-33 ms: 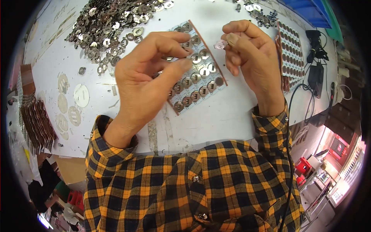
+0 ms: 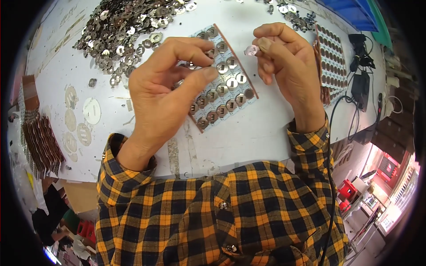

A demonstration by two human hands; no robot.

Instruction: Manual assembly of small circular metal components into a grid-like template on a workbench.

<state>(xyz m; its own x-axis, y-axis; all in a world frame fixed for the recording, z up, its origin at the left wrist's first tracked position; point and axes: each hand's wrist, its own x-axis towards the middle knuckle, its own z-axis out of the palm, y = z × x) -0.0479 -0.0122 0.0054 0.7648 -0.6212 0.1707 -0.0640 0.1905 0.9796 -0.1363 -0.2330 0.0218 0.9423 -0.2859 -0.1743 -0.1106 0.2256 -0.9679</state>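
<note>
A pale circuit board panel [image 2: 228, 95] with rows of round metal discs on it lies tilted on the table in front of me. My left hand [image 2: 166, 84] hovers over its left part and hides some of the rows. Its thumb and curled fingers are apart, with nothing visible between the tips. To the right of the panel, my right hand [image 2: 286, 62] is raised and pinches a small shiny metal disc [image 2: 251, 50] between thumb and fingers. The disc is held clear of the panel, past its right edge.
A large heap of metal discs [image 2: 120, 33] spreads across the back left. Smaller parts [image 2: 299, 20] lie at the back right. Another filled panel [image 2: 333, 60] rests at right, beside black cables and an adapter [image 2: 361, 91]. Stacked brown-edged panels [image 2: 42, 142] stand far left. Blue bin [image 2: 350, 15] behind.
The whole scene sits slightly further left in the picture. Both hands keep nearly the same pose, and the right still pinches the disc.
</note>
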